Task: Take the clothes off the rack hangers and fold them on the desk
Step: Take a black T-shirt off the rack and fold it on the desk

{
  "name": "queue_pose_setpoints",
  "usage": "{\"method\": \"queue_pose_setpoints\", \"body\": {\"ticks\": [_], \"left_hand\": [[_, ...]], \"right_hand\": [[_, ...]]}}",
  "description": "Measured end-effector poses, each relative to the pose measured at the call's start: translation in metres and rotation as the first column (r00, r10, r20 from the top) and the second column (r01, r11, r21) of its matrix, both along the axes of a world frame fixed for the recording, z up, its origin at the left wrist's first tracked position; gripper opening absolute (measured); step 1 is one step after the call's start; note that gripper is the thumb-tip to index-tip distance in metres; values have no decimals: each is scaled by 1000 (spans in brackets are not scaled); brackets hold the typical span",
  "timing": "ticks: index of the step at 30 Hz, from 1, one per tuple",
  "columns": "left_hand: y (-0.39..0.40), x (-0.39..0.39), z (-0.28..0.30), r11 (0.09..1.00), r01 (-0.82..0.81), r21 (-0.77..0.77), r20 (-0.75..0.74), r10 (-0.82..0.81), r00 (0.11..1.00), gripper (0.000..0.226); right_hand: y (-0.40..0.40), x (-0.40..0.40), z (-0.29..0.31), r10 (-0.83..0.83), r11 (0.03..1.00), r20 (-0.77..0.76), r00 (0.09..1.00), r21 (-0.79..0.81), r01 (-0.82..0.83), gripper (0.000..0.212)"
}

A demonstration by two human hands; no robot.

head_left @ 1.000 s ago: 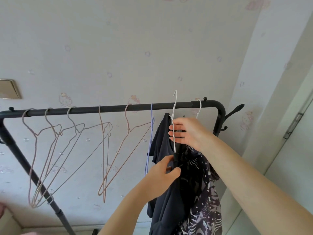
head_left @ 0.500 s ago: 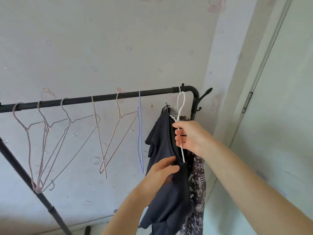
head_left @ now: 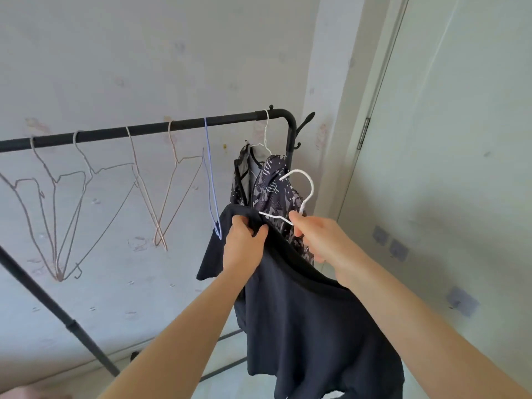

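Observation:
A dark navy shirt (head_left: 311, 326) hangs in front of me, off the black rack rail (head_left: 161, 128). My left hand (head_left: 243, 244) grips the shirt's neckline. My right hand (head_left: 319, 239) holds the neck of a white wire hanger (head_left: 305, 191), whose hook is free of the rail and whose arms are still inside the shirt. Behind it a black-and-white patterned garment (head_left: 270, 191) hangs from another white hanger (head_left: 266, 133) at the rail's right end.
Several bare pink wire hangers (head_left: 80, 180) and one blue hanger (head_left: 211, 180) hang along the rail to the left. The rack's slanted leg (head_left: 57, 315) crosses the lower left. A wall stands behind and a door (head_left: 449, 168) to the right.
My right hand lifted the white hanger off the rail and drew it down toward me with the navy shirt. My left hand moved up to grip the neckline. The view shifted right.

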State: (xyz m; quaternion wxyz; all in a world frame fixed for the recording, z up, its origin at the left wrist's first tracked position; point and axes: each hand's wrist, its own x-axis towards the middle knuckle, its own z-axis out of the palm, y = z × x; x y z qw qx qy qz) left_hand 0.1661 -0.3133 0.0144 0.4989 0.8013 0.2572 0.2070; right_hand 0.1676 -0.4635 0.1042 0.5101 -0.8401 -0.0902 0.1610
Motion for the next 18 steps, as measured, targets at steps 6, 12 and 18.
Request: {"method": "queue_pose_setpoints", "body": {"ticks": [6,12,18], "left_hand": [[4,-5,20,930,-43,365,-20,54,998,22],[37,-28,41,751,-29,660,15,25,1000,34],[80,-49,51,925,181,334,56,-212,976,21]], "right_hand": [[-20,-7,1,44,992,145,988,-124,-26,56],[-54,14,-5,46,943,317,947,-328,64,40],[-88,37,-30,-2,998,137,991,-69,11,45]]}}
